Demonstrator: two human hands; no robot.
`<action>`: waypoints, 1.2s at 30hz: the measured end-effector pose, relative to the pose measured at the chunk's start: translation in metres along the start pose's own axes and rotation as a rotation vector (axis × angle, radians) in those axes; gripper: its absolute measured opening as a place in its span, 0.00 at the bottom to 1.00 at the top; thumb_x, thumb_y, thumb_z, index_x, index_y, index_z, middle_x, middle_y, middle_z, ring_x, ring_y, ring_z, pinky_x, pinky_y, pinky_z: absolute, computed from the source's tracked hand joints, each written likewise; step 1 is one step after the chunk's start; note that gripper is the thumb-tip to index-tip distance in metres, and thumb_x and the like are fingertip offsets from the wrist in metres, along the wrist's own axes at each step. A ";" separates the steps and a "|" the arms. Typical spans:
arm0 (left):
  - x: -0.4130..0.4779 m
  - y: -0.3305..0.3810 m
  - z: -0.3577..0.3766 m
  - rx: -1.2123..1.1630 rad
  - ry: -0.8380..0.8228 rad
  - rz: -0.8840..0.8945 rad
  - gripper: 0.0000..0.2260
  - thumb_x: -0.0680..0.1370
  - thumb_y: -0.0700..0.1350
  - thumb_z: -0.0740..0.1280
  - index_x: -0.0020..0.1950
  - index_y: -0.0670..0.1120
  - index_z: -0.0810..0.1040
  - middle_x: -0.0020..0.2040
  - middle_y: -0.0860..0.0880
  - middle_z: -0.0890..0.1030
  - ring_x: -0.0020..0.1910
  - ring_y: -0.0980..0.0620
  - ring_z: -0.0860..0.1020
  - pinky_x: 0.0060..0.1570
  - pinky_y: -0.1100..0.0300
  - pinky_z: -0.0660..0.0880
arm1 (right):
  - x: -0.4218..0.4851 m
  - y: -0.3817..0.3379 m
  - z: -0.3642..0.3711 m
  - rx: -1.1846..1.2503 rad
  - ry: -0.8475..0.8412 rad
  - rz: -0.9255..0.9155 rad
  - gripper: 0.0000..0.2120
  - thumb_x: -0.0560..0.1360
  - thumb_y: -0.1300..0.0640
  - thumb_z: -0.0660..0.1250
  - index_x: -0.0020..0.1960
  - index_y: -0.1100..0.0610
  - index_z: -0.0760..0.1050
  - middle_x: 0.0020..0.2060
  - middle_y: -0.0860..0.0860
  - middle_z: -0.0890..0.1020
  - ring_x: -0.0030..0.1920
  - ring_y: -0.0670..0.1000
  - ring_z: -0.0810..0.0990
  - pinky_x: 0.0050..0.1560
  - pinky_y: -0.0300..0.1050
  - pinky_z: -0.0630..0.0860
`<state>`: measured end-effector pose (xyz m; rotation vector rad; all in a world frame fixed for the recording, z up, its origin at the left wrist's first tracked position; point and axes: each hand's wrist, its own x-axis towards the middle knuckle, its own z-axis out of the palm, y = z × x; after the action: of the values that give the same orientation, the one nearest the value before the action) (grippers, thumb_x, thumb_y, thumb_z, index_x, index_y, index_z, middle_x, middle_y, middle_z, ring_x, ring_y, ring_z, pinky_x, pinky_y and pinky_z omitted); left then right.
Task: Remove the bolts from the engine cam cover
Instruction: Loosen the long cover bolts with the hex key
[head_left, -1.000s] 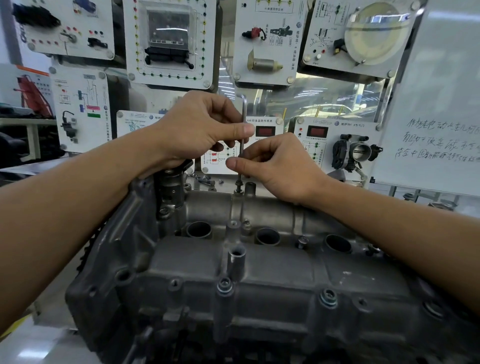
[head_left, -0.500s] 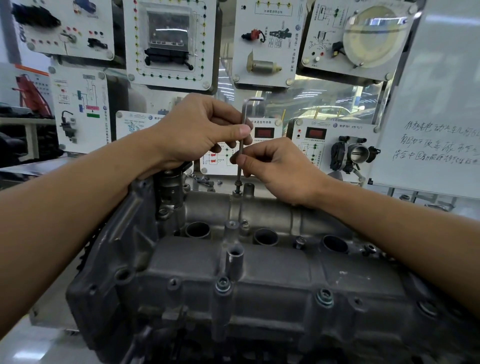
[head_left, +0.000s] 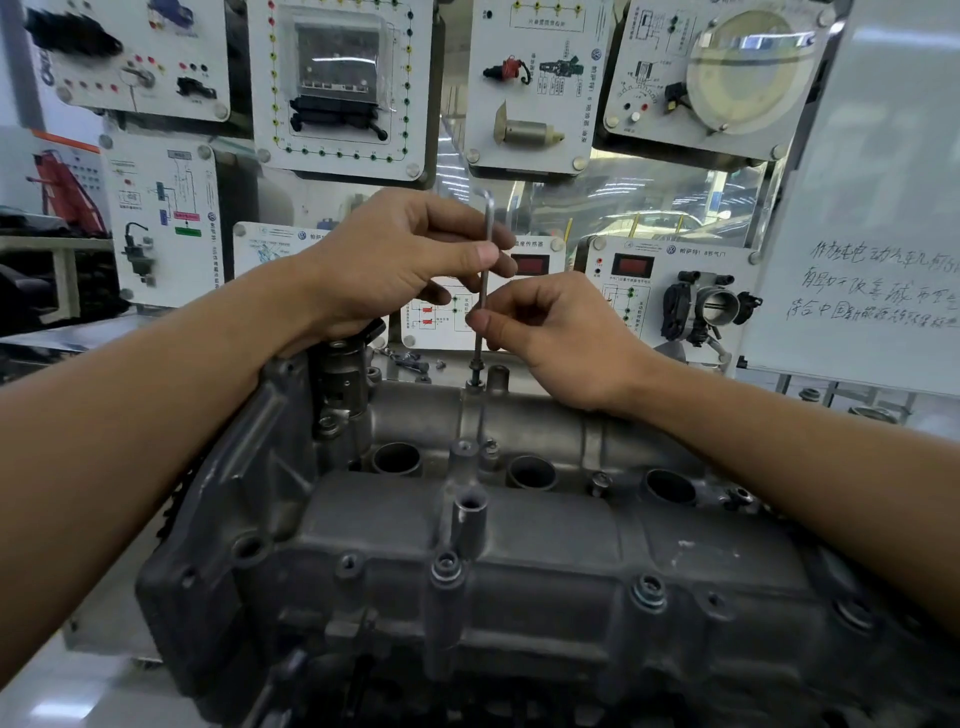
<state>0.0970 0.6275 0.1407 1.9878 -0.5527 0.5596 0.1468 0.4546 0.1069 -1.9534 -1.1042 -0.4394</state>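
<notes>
My left hand pinches the upper part of a thin L-shaped hex key. The thumb is pressed flat against the shaft and the other fingers are curled behind it. The short bent end stands out above my knuckles. My right hand has its grip clamped lower on the same shaft, between thumb tip and forefinger. The key is smooth, dull grey steel and stands almost upright.

Its lower end sits in the head of a small dark bolt at the far edge of the cam cover; this head is raised above its round boss. The cover is rough cast metal, matte grey, with rounded ridges, round open wells in a row and a short tube upright in the middle.

On the near edge a ringed bolt and, to its right, a second ringed bolt sit down in their bosses. Behind the engine hang white training panels, and a whiteboard with handwriting is at the right.
</notes>
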 end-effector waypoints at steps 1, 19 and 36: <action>0.000 -0.001 -0.001 0.006 -0.011 0.004 0.07 0.78 0.41 0.68 0.53 0.49 0.82 0.48 0.50 0.87 0.43 0.57 0.81 0.41 0.61 0.74 | 0.000 0.000 -0.001 -0.010 -0.025 -0.004 0.09 0.79 0.61 0.68 0.43 0.65 0.83 0.39 0.64 0.83 0.37 0.52 0.73 0.42 0.49 0.73; 0.000 0.001 0.001 0.015 0.008 -0.001 0.06 0.77 0.43 0.70 0.53 0.48 0.83 0.45 0.49 0.86 0.39 0.55 0.78 0.34 0.64 0.72 | -0.001 0.000 0.000 0.032 -0.032 -0.001 0.12 0.78 0.61 0.68 0.41 0.68 0.80 0.36 0.66 0.79 0.36 0.50 0.70 0.40 0.45 0.69; 0.000 0.000 -0.002 -0.025 -0.030 -0.023 0.08 0.76 0.45 0.70 0.54 0.47 0.82 0.47 0.47 0.86 0.35 0.57 0.76 0.29 0.66 0.71 | -0.001 0.001 0.000 0.031 -0.026 0.002 0.11 0.80 0.59 0.67 0.44 0.65 0.82 0.32 0.54 0.80 0.34 0.42 0.71 0.38 0.37 0.69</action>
<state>0.0967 0.6295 0.1415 1.9792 -0.5528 0.5071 0.1474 0.4535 0.1056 -1.9381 -1.1195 -0.3948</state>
